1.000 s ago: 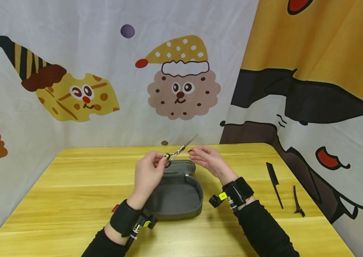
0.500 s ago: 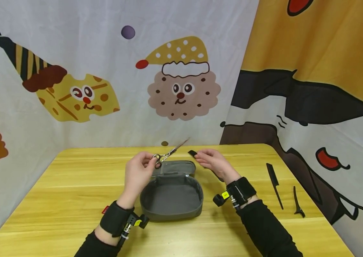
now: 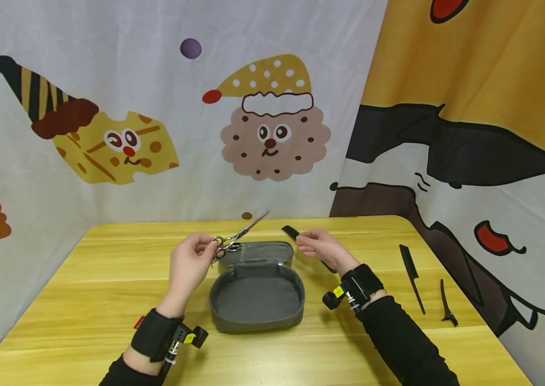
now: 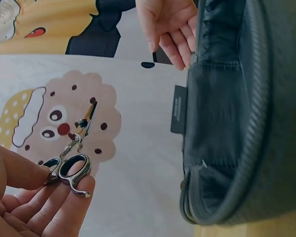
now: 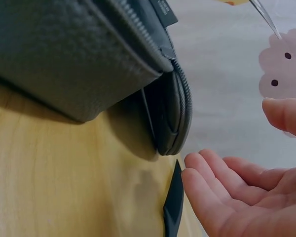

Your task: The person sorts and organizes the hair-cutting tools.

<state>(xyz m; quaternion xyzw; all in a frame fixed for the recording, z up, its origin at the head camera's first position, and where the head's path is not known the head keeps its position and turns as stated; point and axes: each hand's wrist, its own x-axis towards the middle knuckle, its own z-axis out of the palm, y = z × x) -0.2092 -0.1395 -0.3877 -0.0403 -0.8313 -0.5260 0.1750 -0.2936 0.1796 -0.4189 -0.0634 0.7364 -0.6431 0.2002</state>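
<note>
The left hand [image 3: 188, 262] pinches the silver scissors [image 3: 242, 233] by a handle ring between thumb and fingers, the other fingers bent beneath; the blades point up toward the far right. The scissors are held in the air, to the left of the open grey zippered case [image 3: 258, 325], whose lid [image 3: 270, 251] lies folded to the far side. The right hand [image 3: 323, 249] has its thumb well apart and its fingers gently bent, holding nothing, over a slim black tool [image 3: 290, 231] on the table [image 3: 123, 268]. Farther right lie a black tail comb [image 3: 409, 262] and a black hair clip [image 3: 446, 305].
</note>
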